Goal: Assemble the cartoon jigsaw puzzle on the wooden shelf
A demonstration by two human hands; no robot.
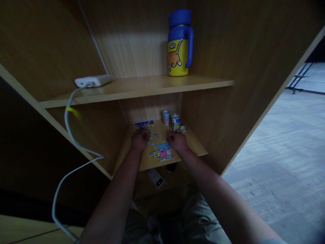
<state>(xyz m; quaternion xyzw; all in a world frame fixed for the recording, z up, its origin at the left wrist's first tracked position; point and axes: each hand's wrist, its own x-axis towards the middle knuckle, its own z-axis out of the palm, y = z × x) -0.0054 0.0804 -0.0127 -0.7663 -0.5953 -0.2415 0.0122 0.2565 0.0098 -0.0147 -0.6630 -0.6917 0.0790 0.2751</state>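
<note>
On the lower wooden shelf (147, 163) lies a partly joined cartoon puzzle (164, 151), with several loose pieces (154, 136) behind it. My left hand (140, 139) is at the left of these pieces, its fingers curled; whatever they hold, if anything, is too small to make out. Just behind it is a blue and yellow cartoon picture (144, 124). My right hand (177, 140) is closed too, beside the puzzle's upper right corner, its fingertips partly hidden. Two small printed cans (166, 117) stand at the back right, with a round lid (182, 128) beside them.
A blue and yellow bottle (178, 44) and a white power bank (93, 80) sit on the upper shelf (142, 88). A white cable (66, 122) hangs at the left. Below the lower shelf lies a phone (155, 178). Cabinet walls rise on both sides.
</note>
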